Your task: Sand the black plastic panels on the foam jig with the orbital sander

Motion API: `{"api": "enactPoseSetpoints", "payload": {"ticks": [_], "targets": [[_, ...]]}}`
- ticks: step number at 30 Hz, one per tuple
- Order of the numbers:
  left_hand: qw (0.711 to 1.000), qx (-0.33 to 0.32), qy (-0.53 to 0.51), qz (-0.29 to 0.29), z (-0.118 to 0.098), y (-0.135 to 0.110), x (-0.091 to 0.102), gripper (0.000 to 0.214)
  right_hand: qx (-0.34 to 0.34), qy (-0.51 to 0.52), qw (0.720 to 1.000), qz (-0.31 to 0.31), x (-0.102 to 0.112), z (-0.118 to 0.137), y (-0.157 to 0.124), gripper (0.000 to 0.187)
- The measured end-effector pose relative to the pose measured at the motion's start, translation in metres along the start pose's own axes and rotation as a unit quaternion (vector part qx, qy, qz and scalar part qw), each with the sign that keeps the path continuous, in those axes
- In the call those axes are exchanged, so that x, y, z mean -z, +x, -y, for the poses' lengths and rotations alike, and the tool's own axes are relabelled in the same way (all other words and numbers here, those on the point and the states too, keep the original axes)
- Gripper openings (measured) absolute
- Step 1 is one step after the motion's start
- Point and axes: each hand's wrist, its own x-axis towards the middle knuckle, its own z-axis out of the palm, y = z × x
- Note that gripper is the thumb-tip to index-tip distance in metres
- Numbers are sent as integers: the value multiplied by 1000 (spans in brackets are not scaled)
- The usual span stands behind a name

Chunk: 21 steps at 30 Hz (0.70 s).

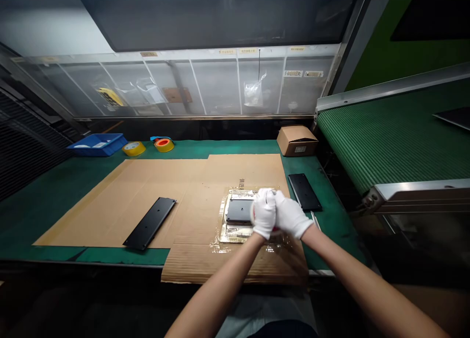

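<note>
Both my hands wear white gloves and meet above a dark flat plate that lies inside a clear plastic bag on cardboard. My left hand is closed, its fingers curled at the bag's right end. My right hand presses against it, fingers also curled. What the fingers hold is hidden; a bit of red shows at the edge of my left hand. The plate's right end is covered by my hands.
Cardboard sheets cover a green table. A long black plate lies at left, another black plate at right. Two tape rolls and a blue tray stand at the back, a small carton back right, a green conveyor to the right.
</note>
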Motion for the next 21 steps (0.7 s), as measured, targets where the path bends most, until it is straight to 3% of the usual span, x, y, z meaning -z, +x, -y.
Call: {"api": "enactPoseSetpoints", "payload": {"ticks": [3,9,15,21], "targets": [[1000,11,3,-13,-2,-12,5,30,48,2,999,11,-6,0,-6,51],[998,42,1,48,8,44,-18,28,-37,18,999,9,14,-15,37,51],[997,74,16,35,19,46,-17,28,98,49,994,16,9,-20,51,60],[995,66,25,75,36,89,-19,38,34,2,999,40,20,-11,86,54]]}}
